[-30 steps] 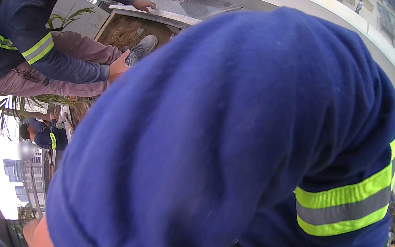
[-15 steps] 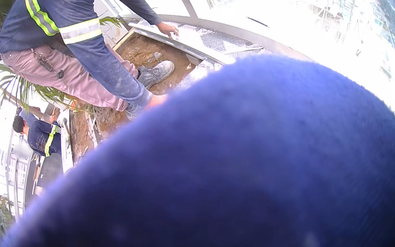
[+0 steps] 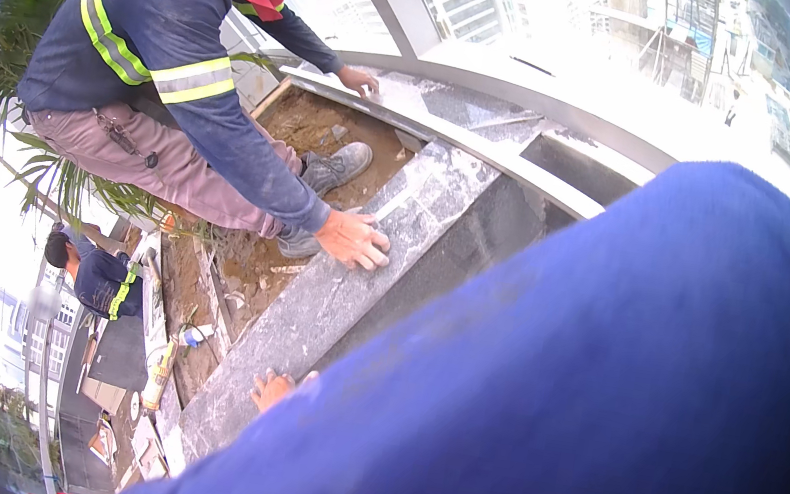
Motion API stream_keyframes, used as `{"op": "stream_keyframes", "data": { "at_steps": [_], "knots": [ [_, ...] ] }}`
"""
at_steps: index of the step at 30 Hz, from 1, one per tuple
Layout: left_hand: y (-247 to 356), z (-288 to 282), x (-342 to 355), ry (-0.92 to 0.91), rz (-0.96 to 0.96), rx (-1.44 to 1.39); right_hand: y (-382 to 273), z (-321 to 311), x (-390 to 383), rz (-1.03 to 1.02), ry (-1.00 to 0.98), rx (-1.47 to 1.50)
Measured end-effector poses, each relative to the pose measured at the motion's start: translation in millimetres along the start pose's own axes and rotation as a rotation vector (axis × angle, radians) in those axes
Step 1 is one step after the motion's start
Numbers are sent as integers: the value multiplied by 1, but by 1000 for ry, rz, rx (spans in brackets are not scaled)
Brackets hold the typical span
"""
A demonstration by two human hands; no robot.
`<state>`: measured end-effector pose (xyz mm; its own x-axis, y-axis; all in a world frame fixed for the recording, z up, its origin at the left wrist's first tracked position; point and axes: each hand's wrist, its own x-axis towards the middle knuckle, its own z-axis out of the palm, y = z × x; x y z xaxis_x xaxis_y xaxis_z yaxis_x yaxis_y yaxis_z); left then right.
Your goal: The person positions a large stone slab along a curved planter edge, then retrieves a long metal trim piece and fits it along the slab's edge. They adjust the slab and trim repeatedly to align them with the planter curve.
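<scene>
A blue-sleeved limb of mine (image 3: 549, 370) fills the lower right and hides much of the work. Past its edge my left hand (image 3: 272, 389) shows in part, its fingers spread on a long grey stone slab (image 3: 288, 323). My right hand is out of sight. Further along the same slab, a co-worker's hand (image 3: 356, 240) presses on its top. That person's other hand (image 3: 358, 80) rests near a pale rail (image 3: 527, 170) at the back.
The co-worker (image 3: 158, 62) straddles a soil bed (image 3: 307, 118), one shoe (image 3: 337, 168) in it. A second worker (image 3: 102, 282) bends at the far left. Beside the slab lie a yellow tube (image 3: 159, 376) and scraps. An open recess (image 3: 577, 170) lies near the windows.
My blue-sleeved limb has shifted down and right, uncovering the slab and my left hand on it. The scene has moved slightly right. The co-worker's near hand is now plainly seen on the slab.
</scene>
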<state>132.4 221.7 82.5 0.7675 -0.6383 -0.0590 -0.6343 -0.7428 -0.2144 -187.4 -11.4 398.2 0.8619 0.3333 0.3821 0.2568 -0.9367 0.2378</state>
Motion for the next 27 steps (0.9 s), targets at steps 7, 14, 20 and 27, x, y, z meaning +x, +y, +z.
{"op": "stream_keyframes", "data": {
  "at_steps": [7,14,20,27],
  "knots": [
    [-26,10,-8,-48,69,-19,17,-41,-71,323,87,85],
    [-27,22,-6,-1,31,-96,-82,-55,-252,740,1423,179],
    [-29,12,-10,51,54,-1,-120,-62,-295,597,1648,20],
    [-18,21,-10,32,14,-58,-126,-124,-319,491,1561,-115]
  ]
}}
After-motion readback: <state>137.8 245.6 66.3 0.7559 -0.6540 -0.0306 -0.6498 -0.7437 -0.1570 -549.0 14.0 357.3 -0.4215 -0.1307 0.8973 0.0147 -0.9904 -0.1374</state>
